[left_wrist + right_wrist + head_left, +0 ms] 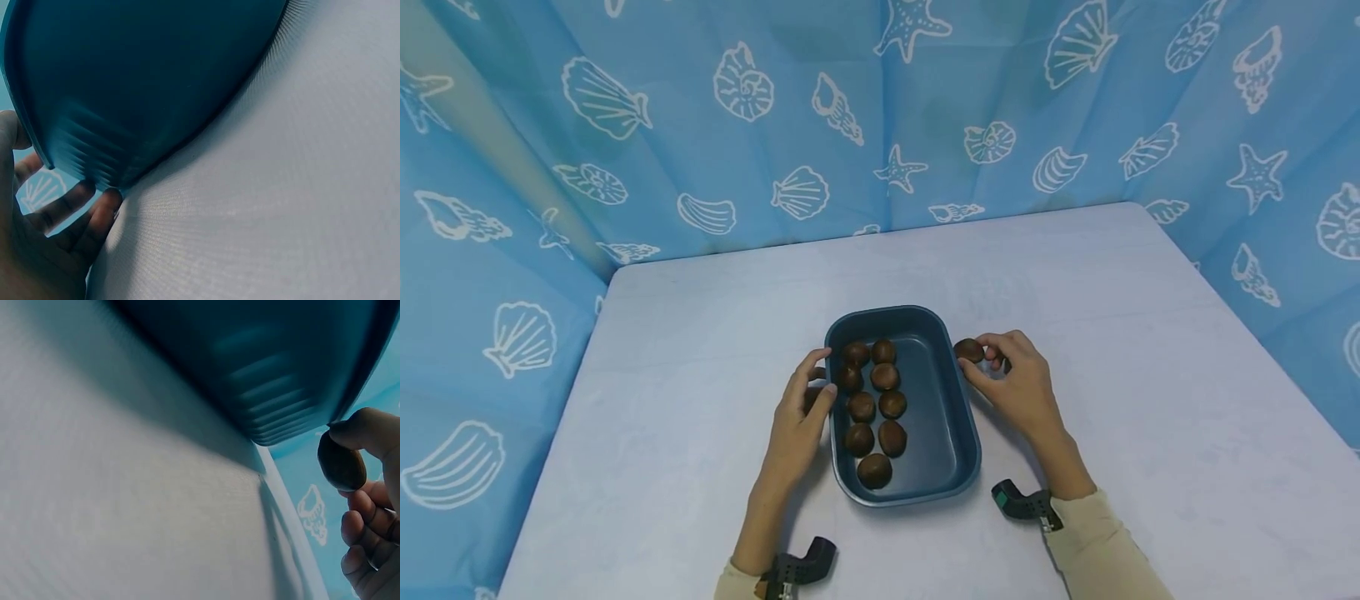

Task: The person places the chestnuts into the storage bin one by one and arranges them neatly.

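A dark blue rectangular tray (936, 400) lies on the table with several brown chestnuts (885, 377) in two columns along its left side. My left hand (797, 412) is at the tray's left wall. In the left wrist view, relaxed fingers (62, 209) touch the outer wall while the thumb stays up by the rim. Just outside the right rim, my right hand (1018, 379) pinches another chestnut (969, 350) between thumb and fingers. The right wrist view shows this held chestnut (341, 461) raised off the table beside the tray's wall, with the other fingers loosely curled below.
A white cloth covers the table (700, 333). Blue curtains (880, 125) with white shell and starfish prints hang behind it and along both sides. Each wrist carries a black camera mount (1026, 504) close to the table surface.
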The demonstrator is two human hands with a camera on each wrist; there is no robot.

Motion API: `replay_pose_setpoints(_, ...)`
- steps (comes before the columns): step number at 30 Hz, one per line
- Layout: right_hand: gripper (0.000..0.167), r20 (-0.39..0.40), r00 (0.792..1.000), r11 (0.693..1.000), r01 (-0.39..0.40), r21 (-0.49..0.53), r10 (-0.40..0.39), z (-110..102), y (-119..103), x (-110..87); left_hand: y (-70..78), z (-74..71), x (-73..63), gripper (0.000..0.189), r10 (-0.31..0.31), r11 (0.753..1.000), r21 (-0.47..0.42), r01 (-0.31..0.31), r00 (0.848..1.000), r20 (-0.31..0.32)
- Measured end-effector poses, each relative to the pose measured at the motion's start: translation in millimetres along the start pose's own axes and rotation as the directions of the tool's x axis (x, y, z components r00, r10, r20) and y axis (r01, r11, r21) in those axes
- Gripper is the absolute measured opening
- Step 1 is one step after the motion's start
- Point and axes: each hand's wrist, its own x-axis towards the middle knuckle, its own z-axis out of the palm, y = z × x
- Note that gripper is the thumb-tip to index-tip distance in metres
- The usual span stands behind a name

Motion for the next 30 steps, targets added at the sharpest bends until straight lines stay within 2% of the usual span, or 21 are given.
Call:
replay_pose_setpoints(10,0.031,-0.005,0.999,0.998,-0.047,0.035,0.047,-10.9,-9.4,0.1,-0.7,0.5,0.9,0.046,0.001,1.0,-0.005,-0.001,1.0,0.002)
replay_pose_setpoints(19,0.03,0.021,1.0,0.997,0.02,0.075,-0.022,-15.9,-23.3,-1.3,-1.1,0.1,0.2,0.046,0.005,1.0,-0.008,-0.005,1.0,-0.001)
replay_pose_setpoints(26,0.03,0.06,0.997,0.992,0.044,0.12,-0.051,-13.3,-31.6,-4.5,-0.3,0.0,-0.5,0.046,0.011,1.0,-0.017,-0.011,1.0,0.003)
replay_pose_setpoints(27,0.031,0.066,0.996,0.99,0.051,0.129,-0.06,-12.6,-32.7,-5.0,5.7,-0.6,-1.9,0.046,0.011,1.0,-0.021,-0.011,1.0,0.004)
replay_pose_setpoints(30,0.033,0.088,0.992,0.986,0.073,0.153,-0.087,-10.3,-36.9,-7.1,5.8,-0.5,-1.6,0.046,0.014,1.0,-0.018,-0.014,1.0,0.002)
